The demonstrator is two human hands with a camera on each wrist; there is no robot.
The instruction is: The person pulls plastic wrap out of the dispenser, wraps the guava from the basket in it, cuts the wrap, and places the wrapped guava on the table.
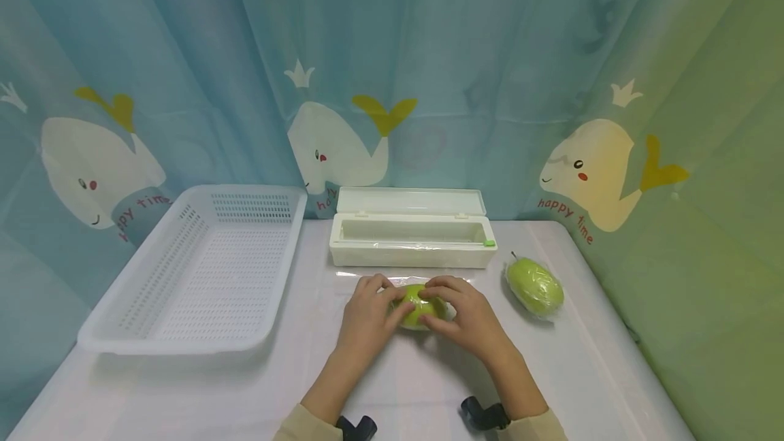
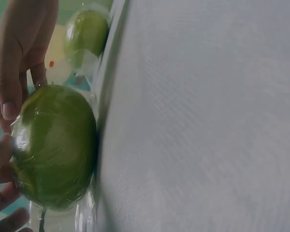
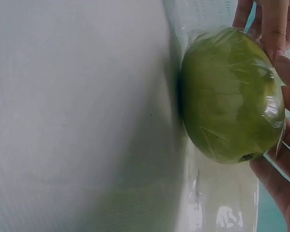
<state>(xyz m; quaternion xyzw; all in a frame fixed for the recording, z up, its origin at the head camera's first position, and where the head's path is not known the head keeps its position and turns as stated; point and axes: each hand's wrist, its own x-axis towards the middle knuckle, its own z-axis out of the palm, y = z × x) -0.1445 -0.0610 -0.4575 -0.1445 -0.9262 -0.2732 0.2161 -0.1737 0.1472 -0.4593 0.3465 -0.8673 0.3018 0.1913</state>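
Observation:
A green pear in clear plastic wrap lies on its side on the white table, between both hands. My left hand holds its left side, with fingers curled over the upper edge and thumb on the near side. From the right, my right hand holds it the same way, fingers and thumb bent onto the film. In the left wrist view the pear shows its stem end and loose film below. The right wrist view shows film stretched over the pear, with fingertips of both hands at its upper side.
A white wrap dispenser box with its lid raised stands behind the hands; a strip of film lies before it. A second wrapped pear sits at right. At left is a white perforated basket. A whale-print curtain hangs behind.

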